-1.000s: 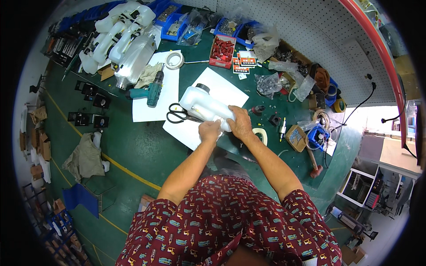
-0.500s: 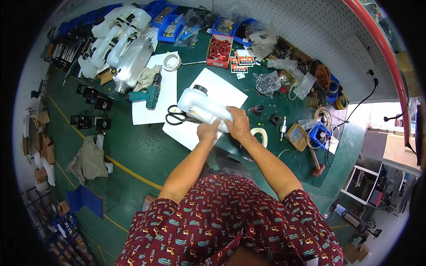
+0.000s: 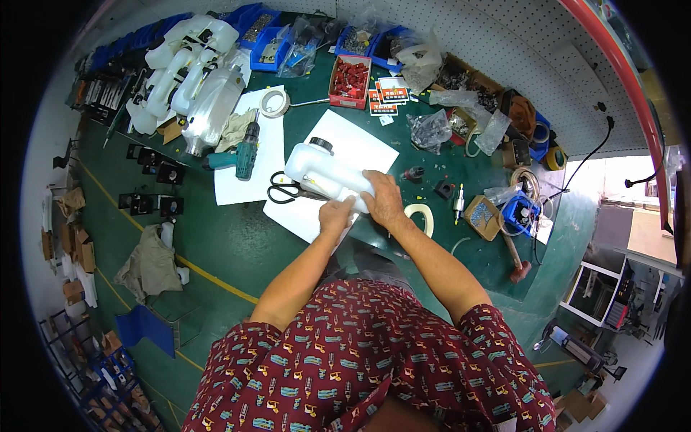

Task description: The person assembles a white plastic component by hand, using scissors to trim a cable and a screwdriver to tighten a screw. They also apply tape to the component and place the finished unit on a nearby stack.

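A white plastic tank with a black screw cap lies on its side over white paper at the bench's near edge. Its capped end points to the far left. My right hand grips the tank's near right end from above. At the same end, lower down, my left hand closes on the tank's near side, with its thumb against the plastic. Just left of the tank are black-handled scissors, their blades partly hidden under it. The undersides of my fingers are hidden.
Beyond the scissors lies a teal cordless drill. A roll of tape and more white tanks stand farther left. A cream tape ring sits beside my right wrist. At right are a hammer and a red parts box stands behind.
The whole view has shifted slightly. Both hands keep their hold on the tank, which stays in nearly the same place on the bench.
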The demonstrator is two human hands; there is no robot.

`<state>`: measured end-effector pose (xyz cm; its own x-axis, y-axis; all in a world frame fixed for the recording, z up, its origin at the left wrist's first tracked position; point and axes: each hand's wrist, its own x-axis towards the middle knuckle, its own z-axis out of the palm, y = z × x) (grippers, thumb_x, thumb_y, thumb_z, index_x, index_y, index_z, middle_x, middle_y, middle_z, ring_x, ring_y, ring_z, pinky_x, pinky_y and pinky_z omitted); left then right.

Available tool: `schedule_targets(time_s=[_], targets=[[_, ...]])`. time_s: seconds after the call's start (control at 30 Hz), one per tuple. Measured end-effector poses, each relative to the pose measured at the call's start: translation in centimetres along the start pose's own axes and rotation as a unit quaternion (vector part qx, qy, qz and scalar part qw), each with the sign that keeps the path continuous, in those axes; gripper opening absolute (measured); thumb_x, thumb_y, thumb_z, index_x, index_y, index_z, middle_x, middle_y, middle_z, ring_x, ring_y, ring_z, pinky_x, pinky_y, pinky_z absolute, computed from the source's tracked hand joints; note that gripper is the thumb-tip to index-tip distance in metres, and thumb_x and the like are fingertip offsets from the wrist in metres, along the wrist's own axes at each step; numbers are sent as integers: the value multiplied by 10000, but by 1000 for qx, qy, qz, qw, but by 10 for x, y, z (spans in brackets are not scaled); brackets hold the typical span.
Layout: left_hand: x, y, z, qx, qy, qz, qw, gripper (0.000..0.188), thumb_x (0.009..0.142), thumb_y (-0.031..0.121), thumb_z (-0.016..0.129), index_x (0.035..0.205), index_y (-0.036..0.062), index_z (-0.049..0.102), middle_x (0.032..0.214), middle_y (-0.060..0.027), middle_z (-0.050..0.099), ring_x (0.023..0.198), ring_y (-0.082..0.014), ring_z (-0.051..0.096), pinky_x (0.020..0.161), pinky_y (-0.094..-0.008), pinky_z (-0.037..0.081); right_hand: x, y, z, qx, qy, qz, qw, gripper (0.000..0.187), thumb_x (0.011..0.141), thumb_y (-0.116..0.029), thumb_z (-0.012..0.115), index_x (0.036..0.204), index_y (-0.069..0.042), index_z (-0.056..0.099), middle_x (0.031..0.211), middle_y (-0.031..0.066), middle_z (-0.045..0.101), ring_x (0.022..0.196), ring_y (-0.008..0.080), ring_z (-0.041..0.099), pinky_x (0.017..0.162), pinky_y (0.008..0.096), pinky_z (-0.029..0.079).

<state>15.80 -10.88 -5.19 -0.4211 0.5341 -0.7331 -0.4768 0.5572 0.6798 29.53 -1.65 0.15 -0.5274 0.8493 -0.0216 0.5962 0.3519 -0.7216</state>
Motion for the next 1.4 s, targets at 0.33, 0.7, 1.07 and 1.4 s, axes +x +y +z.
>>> schedule_targets(time_s=[0.33, 0.7, 1.07, 1.4], targets=[[7, -4, -10, 52, -44, -11, 998, 406, 935, 377, 812, 815, 67, 580, 751, -69, 649, 602, -132, 627, 499, -264, 526, -15, 26, 2, 199, 160, 117, 960, 438, 889, -99, 722, 1311, 1, 661, 1277, 219, 671, 1231, 377, 617, 1006, 431, 534], [-23, 9, -92, 215, -27, 175, 960, 185, 986, 177, 719, 936, 19, 635, 810, -29, 654, 693, -107, 612, 634, -285, 543, -74, 27, 21, -97, 53, 272, 956, 711, 815, -361, 841, 1384, -37, 564, 1295, 180, 577, 1261, 367, 555, 981, 521, 521], [-5, 131, -101, 515, -147, 578, 616, 373, 807, 25, 798, 1152, 89, 672, 1169, -103, 672, 1165, -312, 602, 1078, -498, 418, -95, 50, 62, 205, 233, 334, 890, 688, 784, -235, 893, 1315, 65, 575, 1102, 206, 726, 954, 270, 724, 858, 362, 580], [35, 143, -89, 563, -239, 611, 503, 192, 864, 80, 734, 1052, 108, 712, 1031, -75, 688, 1118, -278, 616, 1219, -590, 242, -102, -33, 18, 566, 148, 377, 718, 538, 883, -115, 809, 1356, -17, 572, 953, 23, 657, 738, 90, 596, 550, 248, 473]])
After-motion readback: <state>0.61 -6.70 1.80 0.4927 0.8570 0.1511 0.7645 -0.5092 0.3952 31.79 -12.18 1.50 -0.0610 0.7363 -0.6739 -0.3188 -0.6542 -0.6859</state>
